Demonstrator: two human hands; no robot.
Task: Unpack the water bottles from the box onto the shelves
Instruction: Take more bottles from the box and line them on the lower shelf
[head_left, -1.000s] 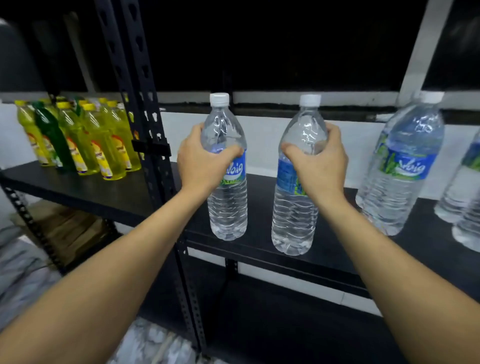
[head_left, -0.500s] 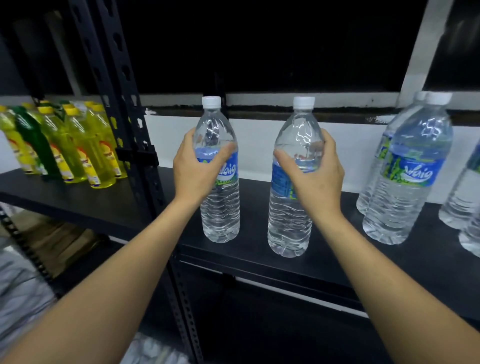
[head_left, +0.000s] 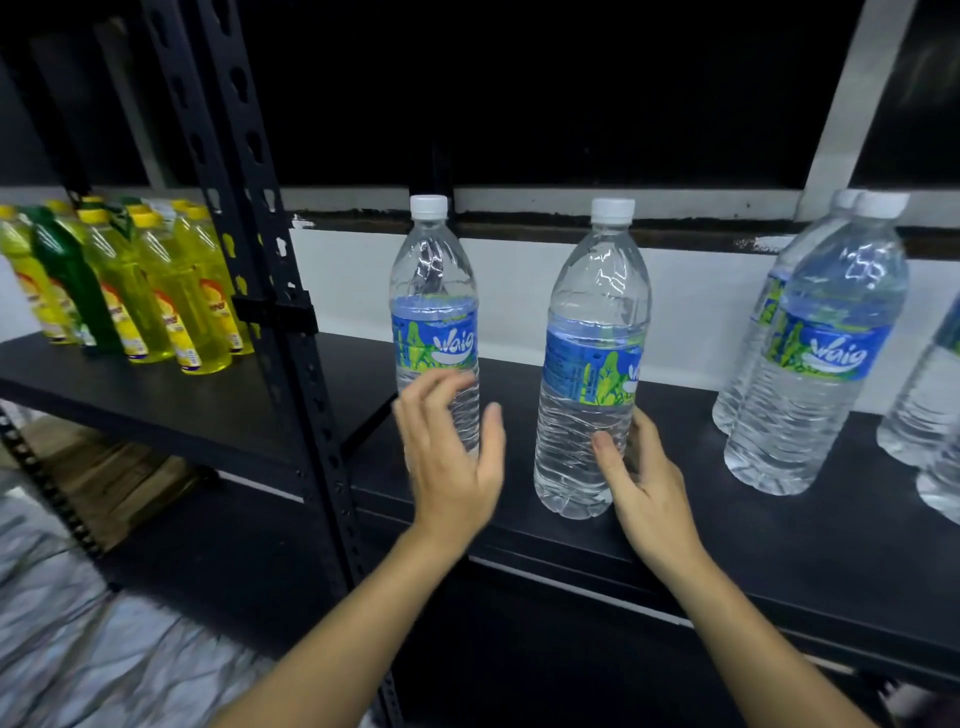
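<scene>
Two clear water bottles with white caps and blue labels stand upright on the black shelf (head_left: 779, 545). In front of the left bottle (head_left: 434, 291) is my left hand (head_left: 452, 462), blurred, fingers spread and off the bottle. The right bottle (head_left: 592, 332) has my right hand (head_left: 641, 478) low beside its base, fingers relaxed; whether the fingertips still touch it I cannot tell. Neither hand grips anything. The box is out of view.
More water bottles (head_left: 821, 338) stand at the right of the shelf. Several yellow and green detergent bottles (head_left: 140, 291) fill the neighbouring shelf left of a black perforated upright (head_left: 270, 312). A lower dark shelf and a marbled floor (head_left: 78, 649) lie below.
Both hands have let go of the two bottles, which now stand on the shelf, and have dropped lower and back toward me.
</scene>
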